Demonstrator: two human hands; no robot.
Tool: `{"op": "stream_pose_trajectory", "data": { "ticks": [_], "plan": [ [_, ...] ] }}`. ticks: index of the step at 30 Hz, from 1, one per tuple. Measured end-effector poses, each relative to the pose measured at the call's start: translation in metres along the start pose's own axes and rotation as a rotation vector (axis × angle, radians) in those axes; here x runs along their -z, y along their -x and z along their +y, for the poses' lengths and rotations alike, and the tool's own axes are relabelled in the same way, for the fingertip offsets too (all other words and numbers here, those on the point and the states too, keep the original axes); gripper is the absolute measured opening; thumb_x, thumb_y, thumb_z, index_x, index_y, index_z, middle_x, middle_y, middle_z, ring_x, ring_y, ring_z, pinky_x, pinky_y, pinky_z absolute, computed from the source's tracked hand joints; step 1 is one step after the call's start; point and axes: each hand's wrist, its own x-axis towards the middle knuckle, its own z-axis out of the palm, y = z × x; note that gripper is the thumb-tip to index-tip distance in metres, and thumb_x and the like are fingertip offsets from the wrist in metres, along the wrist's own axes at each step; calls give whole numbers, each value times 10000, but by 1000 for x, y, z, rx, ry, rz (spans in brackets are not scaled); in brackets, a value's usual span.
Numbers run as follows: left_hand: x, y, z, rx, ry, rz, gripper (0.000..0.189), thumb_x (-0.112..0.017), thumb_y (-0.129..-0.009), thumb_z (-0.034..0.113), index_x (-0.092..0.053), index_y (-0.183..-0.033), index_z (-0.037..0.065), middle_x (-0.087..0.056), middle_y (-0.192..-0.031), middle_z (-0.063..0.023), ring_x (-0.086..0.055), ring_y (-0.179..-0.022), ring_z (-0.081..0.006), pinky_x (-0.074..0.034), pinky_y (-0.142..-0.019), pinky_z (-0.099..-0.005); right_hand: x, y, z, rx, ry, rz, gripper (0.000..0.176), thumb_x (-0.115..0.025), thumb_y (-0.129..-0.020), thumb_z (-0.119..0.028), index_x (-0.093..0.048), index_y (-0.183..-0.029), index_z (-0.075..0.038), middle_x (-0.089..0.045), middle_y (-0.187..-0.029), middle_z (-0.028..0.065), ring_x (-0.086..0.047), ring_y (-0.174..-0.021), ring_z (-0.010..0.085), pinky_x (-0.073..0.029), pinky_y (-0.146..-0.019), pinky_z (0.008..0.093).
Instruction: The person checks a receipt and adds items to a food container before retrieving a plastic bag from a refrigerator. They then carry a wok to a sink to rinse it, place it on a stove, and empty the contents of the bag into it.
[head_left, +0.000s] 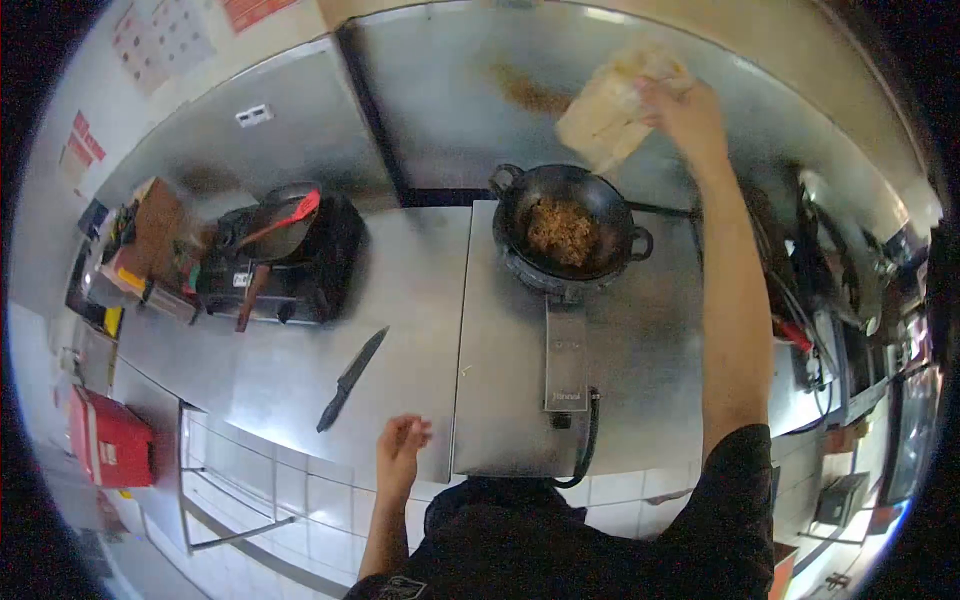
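My right hand point(675, 105) is raised at the upper right, its fingers closed on a pale, yellowish cloth point(610, 115) that hangs against the steel back wall. Below and left of the cloth, a black wok point(515, 225) with two loop handles sits on a burner and holds brown, crumbly food point(562, 232). My left hand point(403, 440) hovers by the counter's front edge, fingers curled; whether anything is in them is too small to tell. Up and left of it, a knife point(352, 380) with a black handle lies on the steel counter.
On the left, a black stove point(335, 265) carries a pan with a red spatula point(295, 212). Boxes point(155, 240) stand at the far left, above a red cooler point(112, 440). Cables and a dark appliance point(830, 250) are on the right. A black hose point(590, 440) hangs beside the burner's front.
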Motion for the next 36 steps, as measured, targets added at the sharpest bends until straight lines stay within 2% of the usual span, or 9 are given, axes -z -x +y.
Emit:
{"op": "stream_pose_trajectory", "data": {
  "ticks": [6,10,12,18,25,29,32,34,36],
  "plan": [
    [47,49,-50,78,101,3,311,-608,-951,286,-557,-1091,14,-674,-982,-120,-649,-827,-184,-511,-748,-301,24,5,-48,55,-308,136,354,-727,-844,-306,-689,-907,40,-683,-818,80,-655,-719,132,-525,-616,266],
    [67,53,-47,28,165,93,225,-587,-962,177,-572,-1069,-21,-659,-959,-121,-636,-845,-173,-526,-765,-293,-7,36,5,-141,-82,106,280,-742,-841,-224,-688,-936,34,-678,-806,80,-650,-782,162,-526,-632,300],
    [77,53,-45,6,167,108,224,-584,-964,175,-572,-1076,-19,-657,-959,-119,-632,-846,-172,-521,-768,-295,-44,55,71,-248,-189,86,318,-717,-861,-250,-679,-917,61,-662,-747,73,-621,-651,151,-501,-577,273],
    [102,47,-47,-43,203,95,221,-590,-962,180,-573,-1062,-17,-655,-952,-106,-628,-856,-165,-516,-758,-300,-69,113,23,-179,-578,246,338,-718,-867,-189,-641,-1020,102,-663,-819,85,-634,-703,165,-549,-645,289],
    [59,17,-1,-147,119,-138,216,-613,-942,172,-586,-1067,-1,-660,-957,-97,-634,-894,-167,-515,-789,-301,-80,152,60,-142,-344,112,262,-665,-894,-147,-624,-1075,38,-664,-941,104,-643,-796,172,-545,-718,310],
    [-24,-46,59,-530,-42,-404,403,-602,-937,148,-429,-1290,63,-589,-1182,-163,-639,-971,-203,-544,-795,-335,-88,200,19,128,91,-14,231,-628,-854,-56,-612,-1080,-10,-654,-976,122,-656,-854,271,-518,-788,327],
    [-86,-76,120,-434,-86,-460,484,-629,-918,229,-388,-1326,128,-542,-1236,-171,-643,-977,-244,-553,-792,-352,-104,233,25,508,392,-134,215,-615,-819,-60,-628,-1033,-64,-641,-1074,126,-638,-971,315,-535,-837,362],
    [-121,-100,128,261,540,-613,550,-626,-906,352,-368,-1343,138,-536,-1239,-163,-647,-917,-266,-555,-772,-363,-104,260,15,630,403,-216,251,-625,-792,-75,-617,-1042,-93,-611,-1156,118,-624,-1055,299,-541,-879,395],
    [-141,-102,120,438,663,-549,511,-591,-911,424,-457,-1281,98,-587,-1164,-127,-632,-831,-233,-545,-692,-371,-109,280,25,525,365,-273,259,-614,-795,-76,-616,-1052,-98,-597,-1188,119,-602,-1105,293,-536,-897,395]
  ]
}}
